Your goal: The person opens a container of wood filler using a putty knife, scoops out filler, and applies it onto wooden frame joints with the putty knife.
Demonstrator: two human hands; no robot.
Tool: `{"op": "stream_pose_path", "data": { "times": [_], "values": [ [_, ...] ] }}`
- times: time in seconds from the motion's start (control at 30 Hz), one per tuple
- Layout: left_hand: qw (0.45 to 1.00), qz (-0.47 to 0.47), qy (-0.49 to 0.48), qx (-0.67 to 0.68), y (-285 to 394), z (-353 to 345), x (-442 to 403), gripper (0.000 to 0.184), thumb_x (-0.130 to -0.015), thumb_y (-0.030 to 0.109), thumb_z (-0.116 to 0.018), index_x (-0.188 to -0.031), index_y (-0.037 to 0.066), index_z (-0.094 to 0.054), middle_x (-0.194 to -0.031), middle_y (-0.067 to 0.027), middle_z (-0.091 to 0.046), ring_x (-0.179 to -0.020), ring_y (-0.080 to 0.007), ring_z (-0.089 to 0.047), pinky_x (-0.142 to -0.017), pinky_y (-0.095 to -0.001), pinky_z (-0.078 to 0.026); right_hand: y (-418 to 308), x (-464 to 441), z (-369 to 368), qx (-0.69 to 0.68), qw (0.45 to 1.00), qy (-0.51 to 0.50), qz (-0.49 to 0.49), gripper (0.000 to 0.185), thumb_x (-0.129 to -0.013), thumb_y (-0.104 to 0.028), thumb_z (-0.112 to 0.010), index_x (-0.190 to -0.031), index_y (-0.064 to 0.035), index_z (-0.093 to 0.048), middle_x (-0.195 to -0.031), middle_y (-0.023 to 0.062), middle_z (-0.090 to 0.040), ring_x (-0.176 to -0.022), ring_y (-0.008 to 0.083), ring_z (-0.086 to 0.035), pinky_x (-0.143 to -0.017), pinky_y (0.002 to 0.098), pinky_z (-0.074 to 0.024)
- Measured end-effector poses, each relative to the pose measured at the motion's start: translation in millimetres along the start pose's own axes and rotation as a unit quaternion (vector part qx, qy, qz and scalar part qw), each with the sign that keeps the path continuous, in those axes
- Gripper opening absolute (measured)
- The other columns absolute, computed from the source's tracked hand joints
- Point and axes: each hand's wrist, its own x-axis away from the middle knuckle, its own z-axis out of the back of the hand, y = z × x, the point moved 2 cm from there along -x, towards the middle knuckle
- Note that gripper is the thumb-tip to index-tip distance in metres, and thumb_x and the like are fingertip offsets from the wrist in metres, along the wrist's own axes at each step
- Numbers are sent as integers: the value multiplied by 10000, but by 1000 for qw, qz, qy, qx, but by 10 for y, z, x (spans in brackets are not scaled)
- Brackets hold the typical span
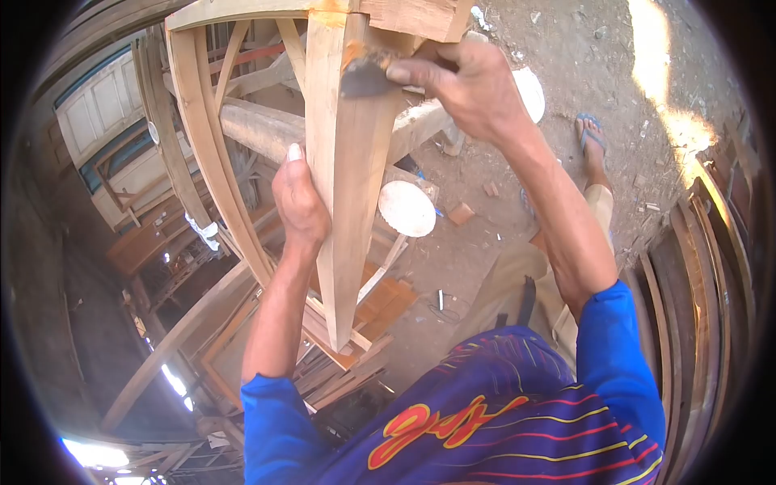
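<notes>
A pale wooden furniture leg [356, 170], tapering toward me, belongs to an upturned wooden frame [190, 105]. My left hand [301, 198] grips the leg's left side, thumb up along it and the other fingers hidden behind. Between the thumb and fingers of my right hand [473, 89] is a dark flat scraper [365, 79], held against the leg's face near its top joint. Orange-brown filler [330, 18] is smeared across that joint, and more shows beside the scraper. A thick wooden block [420, 18] adjoins the leg at the top.
A white round plastic lid or seat [406, 208] is below the leg, right of it. Wooden panels and offcuts [388, 303] lie on the dirt floor. Curved boards [695, 299] lean at the right. A white panelled door [101, 105] stands at the left.
</notes>
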Motion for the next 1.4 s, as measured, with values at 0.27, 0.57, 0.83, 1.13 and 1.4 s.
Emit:
{"op": "stream_pose_path", "data": {
  "times": [0.27, 0.57, 0.83, 1.13, 1.4],
  "values": [
    [1000, 3, 2, 27, -49, 6, 5, 540, -1119, 352, -304, -1167, -40, -673, -1043, -98, -717, -930, -156, -654, -856, -328, -508, 25, 233, 103, 1, 999, 22, -29, 404, -937, -420, -769, -818, -34, -745, -633, 38, -661, -602, 108, -606, -557, 299, -479],
    [998, -44, 9, -34, 53, 9, -8, 545, -1119, 351, -312, -1147, -55, -673, -990, -96, -710, -893, -185, -639, -842, -347, -498, 352, 848, 286, 134, 971, 48, -192, 485, -973, -451, -713, -878, 24, -690, -685, 107, -616, -661, 186, -557, -630, 364, -473],
    [998, -45, 17, -42, 50, 38, 17, 538, -1103, 347, -353, -1151, -72, -688, -999, -157, -718, -910, -225, -630, -862, -370, -490, -535, 190, 514, 101, 984, 136, 48, 408, -1009, -395, -680, -926, 4, -709, -727, 122, -655, -678, 201, -557, -649, 358, -475],
    [998, -19, 31, -54, -144, 90, -19, 508, -1081, 384, -439, -1139, -55, -688, -951, -178, -695, -905, -228, -622, -847, -387, -486, 437, 1371, 1171, 339, 887, 13, -313, 538, -997, -477, -622, -1231, 1, -704, -1012, 262, -737, -996, 367, -710, -880, 456, -520],
    [998, -45, 22, -24, -50, 64, 14, 542, -1106, 384, -386, -1201, -60, -682, -1043, -156, -719, -973, -224, -645, -907, -374, -493, 1264, 1401, 1616, 395, 863, -59, -308, 465, -998, -350, -562, -1235, 38, -657, -1015, 303, -719, -1047, 413, -696, -924, 467, -527]
  ]
}}
